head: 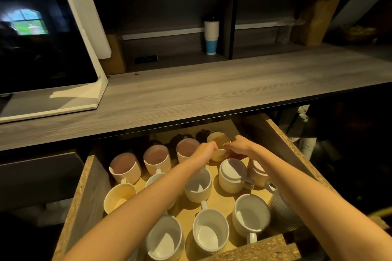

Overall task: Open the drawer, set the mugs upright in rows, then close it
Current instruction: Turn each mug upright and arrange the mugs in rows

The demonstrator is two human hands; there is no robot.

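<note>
Grey wood-grain counter (212, 91) across the top, white-framed screen (42, 34) at its left end. Below it, pulled-out chipboard drawer (84, 193), its floor crowded with ribbed cream mugs (210, 231) in rough rows, most upright with mouths open to the camera. One mug on its side (231, 174) right of centre, base turned up and handle pointing right and toward the camera. Behind it, at the far right of the back row, a cream mug (219, 144) pinched between both hands. Left hand (204, 151) curled over the near-left rim, right hand (238, 146) over the right rim, fingers of both narrowed onto that mug; fingertips partly hidden behind knuckles, so exact contact unclear. Probably mid-placement: settling this mug upright into the back row. Tipped mug just toward the camera from the right hand, lying crosswise with handle to the right, nearer that hand than the left. Drawer not yet closed.
</note>
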